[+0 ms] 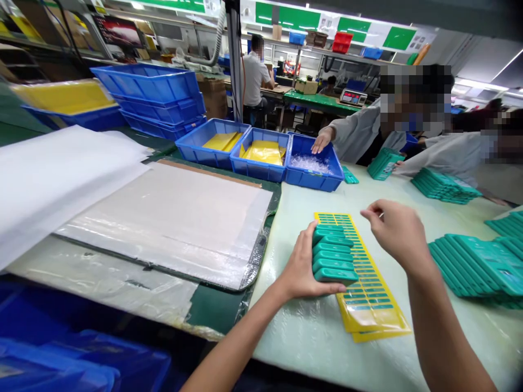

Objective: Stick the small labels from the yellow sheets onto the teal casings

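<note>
My left hand [304, 267] grips a fanned stack of teal plastic parts [333, 256] that rests on the pale table [310, 332]. The stack lies over a yellow label sheet [370, 296] with rows of small teal labels. My right hand [398, 231] hovers just right of the stack, above the sheet, its fingers pinched together on something too small to make out.
More teal parts [476, 264] lie in rows at the right. Three blue bins [261, 155] stand at the back, two with yellow sheets, one with clear bits. Two seated people work at the far right; one person's hand [322, 140] rests on a bin. White sheets [171, 218] cover the left.
</note>
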`<state>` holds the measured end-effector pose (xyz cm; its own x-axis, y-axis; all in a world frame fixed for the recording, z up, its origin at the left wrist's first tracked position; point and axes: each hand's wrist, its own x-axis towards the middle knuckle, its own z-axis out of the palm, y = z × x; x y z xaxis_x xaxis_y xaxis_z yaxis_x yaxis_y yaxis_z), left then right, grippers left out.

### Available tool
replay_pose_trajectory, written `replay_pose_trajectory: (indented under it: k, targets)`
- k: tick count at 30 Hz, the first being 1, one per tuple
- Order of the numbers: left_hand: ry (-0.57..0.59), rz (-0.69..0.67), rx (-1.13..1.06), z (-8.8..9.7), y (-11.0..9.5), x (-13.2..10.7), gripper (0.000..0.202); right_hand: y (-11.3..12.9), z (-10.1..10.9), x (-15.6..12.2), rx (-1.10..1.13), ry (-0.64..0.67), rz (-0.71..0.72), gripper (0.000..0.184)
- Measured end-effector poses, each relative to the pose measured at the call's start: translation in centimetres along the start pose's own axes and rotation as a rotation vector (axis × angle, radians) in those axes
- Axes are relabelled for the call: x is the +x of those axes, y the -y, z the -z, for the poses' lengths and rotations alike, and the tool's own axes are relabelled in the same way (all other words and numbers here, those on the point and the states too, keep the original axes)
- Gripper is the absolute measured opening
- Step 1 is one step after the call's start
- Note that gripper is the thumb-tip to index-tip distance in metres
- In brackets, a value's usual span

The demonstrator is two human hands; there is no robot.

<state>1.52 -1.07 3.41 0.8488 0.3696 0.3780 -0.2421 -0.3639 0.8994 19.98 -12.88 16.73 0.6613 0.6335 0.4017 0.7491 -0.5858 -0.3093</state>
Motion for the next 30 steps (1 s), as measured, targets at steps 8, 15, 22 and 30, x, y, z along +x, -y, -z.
replay_pose_trajectory:
  k: [8,15,22,30]
  targets:
    - [-0.018,-0.004,-0.006,0.0,-0.1,0.4,0.142,4.9,-2.3,0.1,0.288,0.321,0.173,0.017]
    - [-0.003,0.05,0.017,0.0,0.0,0.1,0.153,2.1,-1.7,1.3,0.334,0.172,0.035,0.023]
    - [0.018,0.06,0.036,0.1,0.0,-0.1,0.151,1.8,-2.7,0.9,0.35,0.318,0.128,0.026]
    - [0.008,0.077,-0.009,0.2,0.7,-0.6,0.155,-4.4,-2.7,8.9,0.346,0.175,-0.115,0.025]
